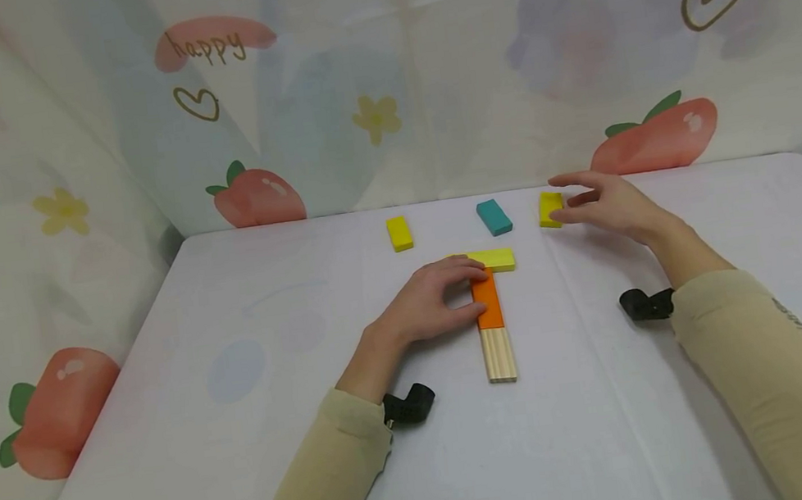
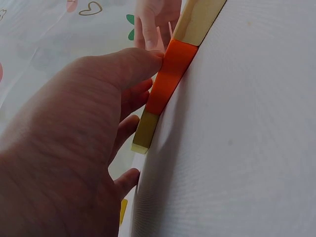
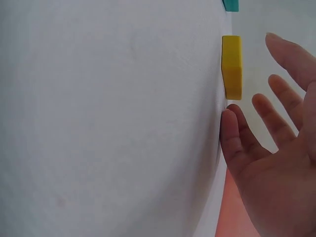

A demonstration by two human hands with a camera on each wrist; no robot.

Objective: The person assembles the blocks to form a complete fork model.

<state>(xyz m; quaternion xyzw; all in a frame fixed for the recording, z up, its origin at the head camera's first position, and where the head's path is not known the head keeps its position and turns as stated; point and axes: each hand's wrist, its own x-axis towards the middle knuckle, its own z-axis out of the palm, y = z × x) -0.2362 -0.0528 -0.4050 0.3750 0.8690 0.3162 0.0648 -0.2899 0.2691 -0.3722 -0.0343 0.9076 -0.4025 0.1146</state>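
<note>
In the head view, an orange block (image 1: pixel 488 306) lies on the table between a yellow-green block (image 1: pixel 495 261) set crosswise at its far end and a plain wood block (image 1: pixel 499 356) at its near end. My left hand (image 1: pixel 431 300) rests at the orange block's left side. Its thumb touches that block, and a fingertip reaches the corner by the yellow-green one. Far right, my right hand (image 1: pixel 615 205) hovers beside a yellow block (image 1: pixel 550 209), thumb and fingers spread. The right wrist view shows that yellow block (image 3: pixel 232 68) apart from the fingers.
Toward the back of the table lie a teal block (image 1: pixel 495 217) and another yellow block (image 1: pixel 400 233). A printed cloth backdrop (image 1: pixel 327 126) rises behind the table's far edge. Black wrist cameras (image 1: pixel 411 405) jut from both sleeves above the white cloth.
</note>
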